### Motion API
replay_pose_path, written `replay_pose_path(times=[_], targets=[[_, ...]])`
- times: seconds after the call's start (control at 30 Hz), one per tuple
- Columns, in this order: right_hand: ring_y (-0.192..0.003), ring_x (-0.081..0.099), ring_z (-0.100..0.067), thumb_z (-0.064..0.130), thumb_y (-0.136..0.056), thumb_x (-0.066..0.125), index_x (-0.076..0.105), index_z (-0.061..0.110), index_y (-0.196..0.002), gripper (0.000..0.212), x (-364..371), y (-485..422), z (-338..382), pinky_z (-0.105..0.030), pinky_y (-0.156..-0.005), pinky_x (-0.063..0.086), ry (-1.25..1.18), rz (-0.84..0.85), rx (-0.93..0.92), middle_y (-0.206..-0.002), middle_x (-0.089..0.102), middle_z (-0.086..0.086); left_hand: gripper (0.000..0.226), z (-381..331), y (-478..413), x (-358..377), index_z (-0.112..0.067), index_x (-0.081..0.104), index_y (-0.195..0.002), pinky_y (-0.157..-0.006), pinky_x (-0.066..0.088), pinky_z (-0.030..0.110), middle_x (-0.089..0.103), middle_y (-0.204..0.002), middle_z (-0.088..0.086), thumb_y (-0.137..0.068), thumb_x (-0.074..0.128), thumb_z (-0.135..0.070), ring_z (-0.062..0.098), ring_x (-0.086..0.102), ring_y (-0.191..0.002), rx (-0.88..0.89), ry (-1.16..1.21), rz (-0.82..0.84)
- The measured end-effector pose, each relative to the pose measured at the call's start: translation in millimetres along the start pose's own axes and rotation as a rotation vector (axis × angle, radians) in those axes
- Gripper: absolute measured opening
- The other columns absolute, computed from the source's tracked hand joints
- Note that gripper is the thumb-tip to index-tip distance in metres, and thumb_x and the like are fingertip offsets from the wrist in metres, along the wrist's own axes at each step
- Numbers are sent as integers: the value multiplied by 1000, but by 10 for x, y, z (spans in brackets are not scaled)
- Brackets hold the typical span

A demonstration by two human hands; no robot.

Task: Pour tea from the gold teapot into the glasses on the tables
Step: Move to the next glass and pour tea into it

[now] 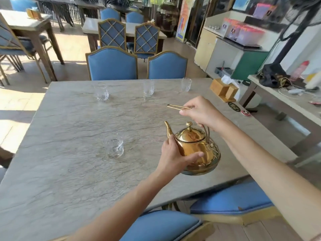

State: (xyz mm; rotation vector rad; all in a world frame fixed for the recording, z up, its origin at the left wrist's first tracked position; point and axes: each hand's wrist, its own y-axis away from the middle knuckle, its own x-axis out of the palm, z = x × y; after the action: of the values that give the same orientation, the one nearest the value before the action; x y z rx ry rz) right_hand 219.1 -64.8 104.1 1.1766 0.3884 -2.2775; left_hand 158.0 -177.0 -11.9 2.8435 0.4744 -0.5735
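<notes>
Both hands are on the gold teapot [194,145], which sits on its gold stand [206,166] on the desk [69,162]: the left hand [173,153] cups its belly below the spout, the right hand [201,112] is closed around the raised handle. Left of the teapot, the nearest glass [113,145] looks empty, as do the three glasses [102,92] beyond the teapot, so I judge all the pouring remains.

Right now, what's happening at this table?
A person is handling a gold teapot sitting on its gold stand. The left hand steadies the pot's body near the spout, while the right hand holds the raised handle. Four glasses look empty; the nearest glass stands left of the pot. Pouring hasn't started.
</notes>
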Motion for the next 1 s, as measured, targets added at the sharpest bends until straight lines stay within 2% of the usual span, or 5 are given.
replay_pose_path(times=[0.2, 0.3, 0.47, 0.77, 1.0], targets=[[-28, 39, -11, 21, -86, 66, 68, -12, -91, 33, -69, -70, -286, -19, -41, 32, 88, 23, 156, -40, 44, 2, 86, -25, -191, 337, -4, 52, -135, -103, 55, 40, 63, -129, 13, -77, 80, -62, 30, 62, -120, -59, 18, 135], [-28, 41, -14, 21, -85, 68, 71, -8, -88, 29, -53, -156, -361, -19, -41, 34, 132, 54, 203, -40, 47, 0, 72, -36, -270, 472, -2, 54, -122, -83, 52, 32, 62, -102, 6, -82, 78, -57, 22, 59, -91, -83, 70, 174], [-35, 42, -19, 20, -84, 67, 44, 11, -53, 40, -12, -342, -402, -25, -48, 40, 211, 134, 239, -46, 44, -5, 58, -37, -362, 606, -11, 51, -98, -64, 42, 26, 50, -79, -3, -83, 76, -61, 12, 45, -69, -134, 128, 185], [-52, 48, -26, 21, -82, 68, 53, 6, -71, 25, 12, -558, -341, -32, -53, 42, 317, 222, 273, -61, 52, -13, 58, -103, -422, 596, -21, 38, -59, -50, 28, 22, 38, -53, -6, -86, 76, -55, 11, 34, -48, -147, 223, 181], [-54, 47, -27, 22, -83, 67, 51, 5, -70, 27, 4, -614, -315, -35, -54, 41, 363, 287, 263, -59, 49, -14, 55, -72, -421, 692, -12, 50, -82, -51, 34, 22, 45, -63, -3, -85, 74, -61, 14, 42, -57, -148, 264, 107]])
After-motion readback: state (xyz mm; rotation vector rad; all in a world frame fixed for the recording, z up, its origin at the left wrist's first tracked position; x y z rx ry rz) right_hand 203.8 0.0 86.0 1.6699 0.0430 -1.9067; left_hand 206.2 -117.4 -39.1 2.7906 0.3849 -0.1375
